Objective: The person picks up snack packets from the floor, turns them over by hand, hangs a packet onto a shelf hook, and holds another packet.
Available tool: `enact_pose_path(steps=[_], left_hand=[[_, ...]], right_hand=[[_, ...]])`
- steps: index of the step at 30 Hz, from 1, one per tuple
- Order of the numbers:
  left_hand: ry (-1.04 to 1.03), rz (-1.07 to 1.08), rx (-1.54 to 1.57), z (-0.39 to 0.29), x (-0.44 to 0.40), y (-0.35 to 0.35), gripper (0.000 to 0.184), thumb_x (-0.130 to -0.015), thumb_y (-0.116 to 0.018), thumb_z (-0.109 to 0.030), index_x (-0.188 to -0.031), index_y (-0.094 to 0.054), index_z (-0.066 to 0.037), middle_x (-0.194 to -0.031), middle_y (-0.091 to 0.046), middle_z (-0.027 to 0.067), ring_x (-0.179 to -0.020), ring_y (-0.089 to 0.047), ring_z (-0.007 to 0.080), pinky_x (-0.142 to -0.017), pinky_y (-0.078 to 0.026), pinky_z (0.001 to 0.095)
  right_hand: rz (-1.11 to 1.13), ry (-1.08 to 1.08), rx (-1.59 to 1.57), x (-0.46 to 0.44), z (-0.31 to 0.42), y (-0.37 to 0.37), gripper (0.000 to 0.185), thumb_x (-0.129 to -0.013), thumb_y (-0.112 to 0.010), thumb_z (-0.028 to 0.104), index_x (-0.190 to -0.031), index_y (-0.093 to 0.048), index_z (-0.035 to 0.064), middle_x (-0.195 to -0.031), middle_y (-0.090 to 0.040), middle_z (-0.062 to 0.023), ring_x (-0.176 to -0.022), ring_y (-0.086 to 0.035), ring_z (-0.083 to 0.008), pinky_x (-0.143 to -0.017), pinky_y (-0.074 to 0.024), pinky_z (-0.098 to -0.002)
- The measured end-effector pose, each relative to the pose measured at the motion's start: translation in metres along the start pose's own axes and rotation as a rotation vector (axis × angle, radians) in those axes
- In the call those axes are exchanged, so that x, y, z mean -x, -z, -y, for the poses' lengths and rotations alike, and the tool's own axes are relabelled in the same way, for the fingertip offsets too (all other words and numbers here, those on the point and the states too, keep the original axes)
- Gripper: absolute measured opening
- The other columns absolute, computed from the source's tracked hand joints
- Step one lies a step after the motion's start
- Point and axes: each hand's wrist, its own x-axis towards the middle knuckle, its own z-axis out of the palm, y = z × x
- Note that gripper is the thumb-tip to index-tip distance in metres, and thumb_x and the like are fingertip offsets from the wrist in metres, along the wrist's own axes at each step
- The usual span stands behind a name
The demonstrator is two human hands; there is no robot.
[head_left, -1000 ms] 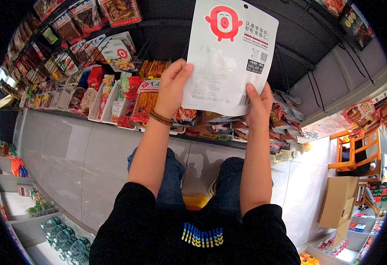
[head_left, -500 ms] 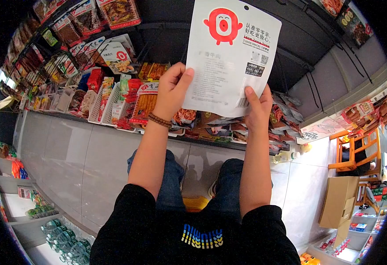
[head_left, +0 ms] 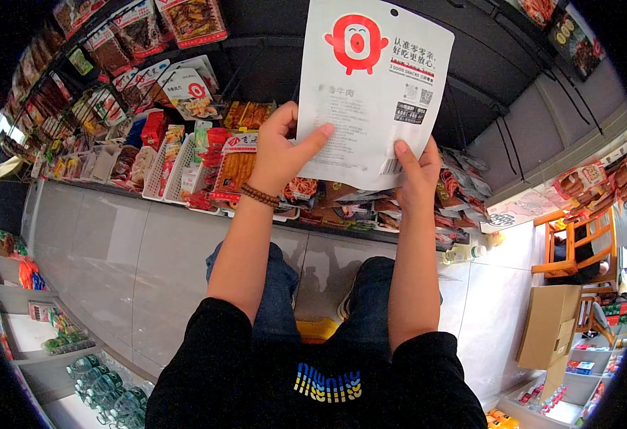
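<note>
A white snack pouch (head_left: 374, 93) with a red cartoon figure, printed text and a barcode is held up at the top centre. My left hand (head_left: 285, 146) grips its left edge, the thumb lying across the printed face and the other fingers behind it. At the lower right corner, my right hand (head_left: 418, 170) pinches the pouch, thumb in front. A beaded bracelet (head_left: 260, 194) circles my left wrist. Behind the pouch, packaged snacks (head_left: 238, 168) lie along the low shelf.
Snack packs (head_left: 192, 21) hang on the rack at upper left. White baskets (head_left: 177, 175) stand on the low shelf. A bottle (head_left: 463, 253) lies on the floor, near a cardboard box (head_left: 546, 327) and a wooden chair (head_left: 578, 243). Bottled drinks (head_left: 109, 390) fill the lower left.
My left thumb has slid inward to the right over the pouch's printed face. The pouch has shifted slightly left and its print shows more sharply. My right hand has hardly moved.
</note>
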Motion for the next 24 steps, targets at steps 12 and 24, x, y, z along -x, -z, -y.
enact_pose_path(steps=[12,24], left_hand=[[0.029,-0.003,-0.043,-0.0006,-0.0001,-0.0007,0.018,-0.071,-0.066,-0.013,-0.080,-0.055,-0.001,-0.076,-0.058,0.0037,-0.068,-0.053,0.0075,-0.060,-0.043,0.0214],[0.010,0.010,0.016,-0.0017,0.0032,-0.0048,0.027,-0.078,-0.058,-0.017,-0.097,-0.054,0.000,-0.088,-0.059,0.0056,-0.078,-0.053,0.0090,-0.069,-0.043,0.0236]], right_hand=[[-0.004,-0.009,-0.006,0.0003,-0.0001,0.0003,0.035,-0.072,-0.064,0.009,-0.101,-0.049,-0.0008,-0.096,-0.057,-0.0082,-0.085,-0.053,-0.0134,-0.077,-0.0404,-0.0259],[0.005,0.020,0.053,0.0004,-0.0015,0.0060,0.037,-0.070,-0.066,0.010,-0.101,-0.049,-0.0007,-0.094,-0.057,-0.0072,-0.083,-0.053,-0.0130,-0.076,-0.0411,-0.0259]])
